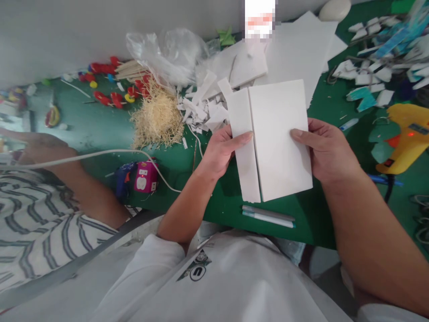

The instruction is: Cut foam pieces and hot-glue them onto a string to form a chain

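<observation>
My left hand point(221, 150) pinches a narrow white foam board strip point(244, 174), its thumb lying across the front near the inner edge. On the other side, my right hand point(330, 147) grips a wider white foam board piece point(279, 147) by its right edge, thumb on top and fingers behind. The two pieces stand side by side above the table, tilted slightly. A thin dark gap separates them; whether they join at the back is hidden. Just below lie a grey pen point(268, 213) and a white pen point(268, 219), side by side.
White foam scraps point(204, 109) and straw-like shreds point(159, 114) lie behind my left hand. A yellow glue gun point(407, 138) is at the right. A pink power adapter point(146, 177) and white cable point(100, 154) lie left, near another person's arm point(83, 192).
</observation>
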Motion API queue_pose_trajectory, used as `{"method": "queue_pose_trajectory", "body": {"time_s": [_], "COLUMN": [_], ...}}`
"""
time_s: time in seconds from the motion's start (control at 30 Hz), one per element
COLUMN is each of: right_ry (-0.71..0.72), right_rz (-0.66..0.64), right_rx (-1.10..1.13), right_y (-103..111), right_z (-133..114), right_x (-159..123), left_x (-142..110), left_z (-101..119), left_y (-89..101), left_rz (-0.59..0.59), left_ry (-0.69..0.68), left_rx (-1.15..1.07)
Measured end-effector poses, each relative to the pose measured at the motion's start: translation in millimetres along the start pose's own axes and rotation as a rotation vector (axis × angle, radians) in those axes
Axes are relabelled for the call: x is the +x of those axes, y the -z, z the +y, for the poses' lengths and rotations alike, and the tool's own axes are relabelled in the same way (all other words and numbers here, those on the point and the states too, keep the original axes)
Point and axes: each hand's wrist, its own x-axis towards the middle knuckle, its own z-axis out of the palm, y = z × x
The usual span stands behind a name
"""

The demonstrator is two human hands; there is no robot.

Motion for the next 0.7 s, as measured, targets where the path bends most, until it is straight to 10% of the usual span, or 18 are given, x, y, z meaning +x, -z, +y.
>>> {"method": "queue_pose_trajectory", "body": {"time_s": [0.33,0.5,0.7], "right_ry": [0.128,0.594,0.626], "right_rz": [0.034,0.28,0.165], "right_rx": [-0.132,-0.491,-1.085], "right_y": [3,6,3], "right_z": [5,11,14], "right_x": [3,2,-4], "left_x": [-3,-8,-6], "left_z": [5,8,7], "left_y": [3.0,-2.4,-14.0], "left_rz": [-0.041,-0.243,-0.142], "left_ry": [0.05,0.218,0.105], "left_rx": [0.094,0.348,0.643]}}
